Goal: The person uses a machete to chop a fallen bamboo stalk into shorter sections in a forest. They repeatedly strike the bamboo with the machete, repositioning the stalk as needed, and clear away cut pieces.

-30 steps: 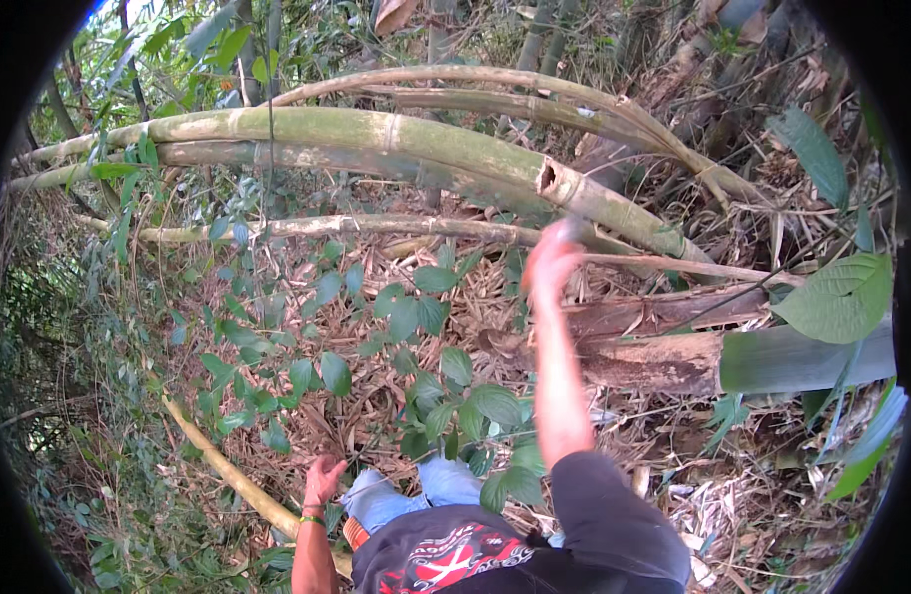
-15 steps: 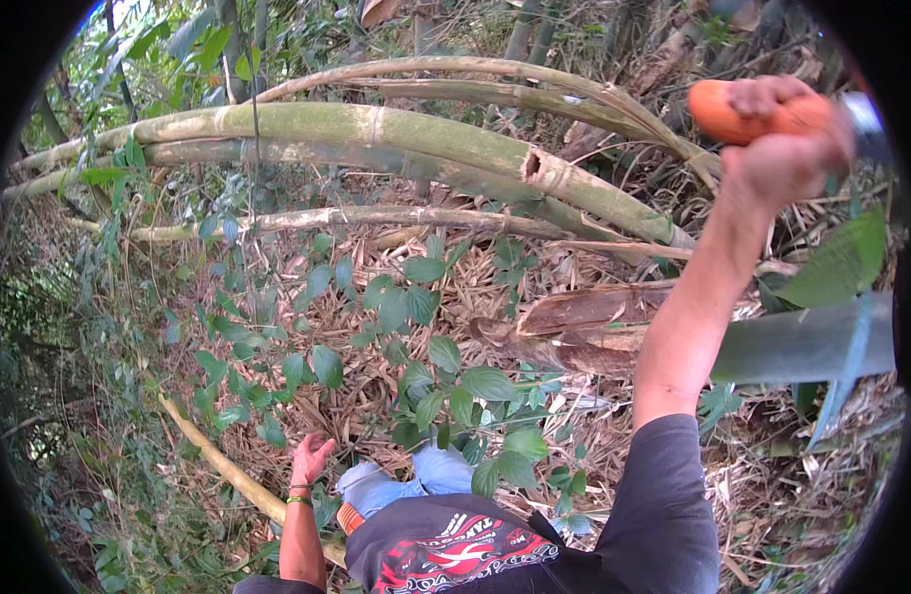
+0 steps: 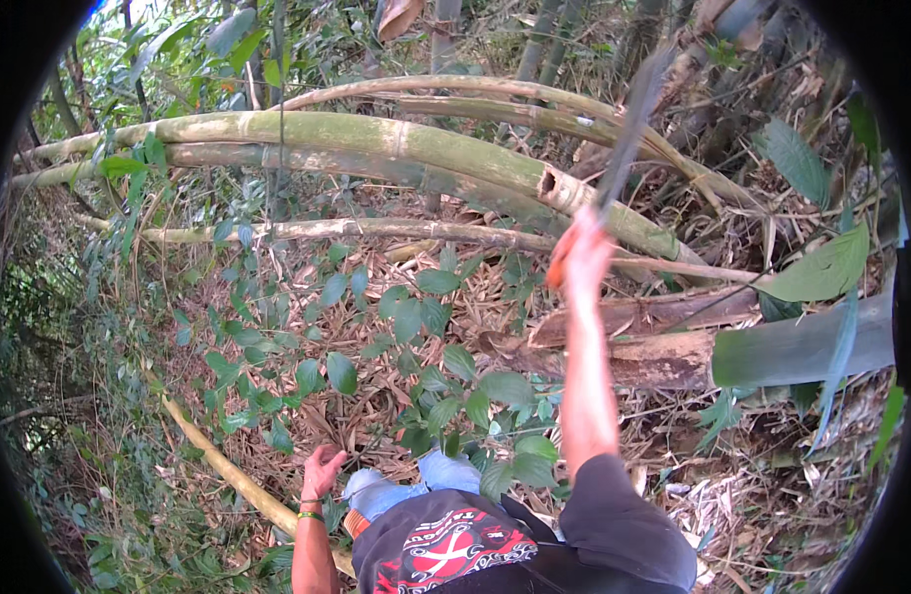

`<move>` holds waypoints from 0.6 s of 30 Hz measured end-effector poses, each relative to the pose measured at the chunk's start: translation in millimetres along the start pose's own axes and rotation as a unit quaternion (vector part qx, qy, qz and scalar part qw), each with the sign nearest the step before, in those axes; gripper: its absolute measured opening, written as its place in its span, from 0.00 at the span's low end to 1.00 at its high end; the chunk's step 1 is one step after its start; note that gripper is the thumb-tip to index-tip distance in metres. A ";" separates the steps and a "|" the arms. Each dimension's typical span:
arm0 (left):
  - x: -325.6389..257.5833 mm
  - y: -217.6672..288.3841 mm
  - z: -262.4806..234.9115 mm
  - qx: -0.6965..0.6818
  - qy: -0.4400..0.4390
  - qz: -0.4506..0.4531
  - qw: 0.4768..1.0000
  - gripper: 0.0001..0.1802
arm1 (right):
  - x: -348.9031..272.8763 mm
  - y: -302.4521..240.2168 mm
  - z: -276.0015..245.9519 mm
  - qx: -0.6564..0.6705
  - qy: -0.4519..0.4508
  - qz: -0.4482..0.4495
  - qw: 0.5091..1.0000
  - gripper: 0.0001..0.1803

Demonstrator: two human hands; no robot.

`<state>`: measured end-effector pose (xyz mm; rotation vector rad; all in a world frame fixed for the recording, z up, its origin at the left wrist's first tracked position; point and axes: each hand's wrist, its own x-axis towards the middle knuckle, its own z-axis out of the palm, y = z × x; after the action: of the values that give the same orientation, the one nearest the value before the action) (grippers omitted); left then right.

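Landmark: a thick green bamboo culm (image 3: 376,139) lay fallen across the upper part of the view, its cut hollow end (image 3: 557,185) pointing right.
Right hand: the right hand (image 3: 586,259) was raised on an outstretched arm, just below and to the right of the culm's cut end.
Right hand fingers: curled fully closed around the orange handle (image 3: 558,259) of a machete.
Machete: the blade (image 3: 631,124) rose from the hand, blurred, crossing in front of the culm's cut end and reaching above the culm.
Left hand: the left hand (image 3: 322,471) hung low, well below the culm, beside a thin yellowish bamboo stem (image 3: 230,467) that slanted across the lower left.
Left hand fingers: spread loosely open and holding nothing; whether they touched the thin stem or the leaves could not be told.
Wrist: a green band (image 3: 309,515) sat on the left wrist.
Second culm: a slimmer pale stem (image 3: 376,230) ran just under the thick culm, roughly parallel to it.
Upper stems: two arched pale stems (image 3: 475,91) lay just above the culm.
Ground: dry brown bamboo leaves (image 3: 376,287) covered the soil below the culm, with a leafy green shrub (image 3: 445,386) between the culm and the person.
Right of the culm: a split brown log (image 3: 633,346) lay below its cut end, with a broad green leaf (image 3: 821,267) further right.
Clothing: a dark shirt with a red and white print (image 3: 445,549) and blue jeans (image 3: 396,487) showed at the bottom edge.
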<state>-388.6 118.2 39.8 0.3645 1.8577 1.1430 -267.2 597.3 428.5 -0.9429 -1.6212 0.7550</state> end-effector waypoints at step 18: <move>-12.7 10.2 11.8 0.024 -0.006 -0.020 1.000 0.39 | -63.5 129.1 20.2 -0.204 -0.049 0.120 0.970 0.21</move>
<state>-374.0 122.2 53.1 0.3593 1.8753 1.0697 -253.1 604.5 284.1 -1.4365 -1.8088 0.6476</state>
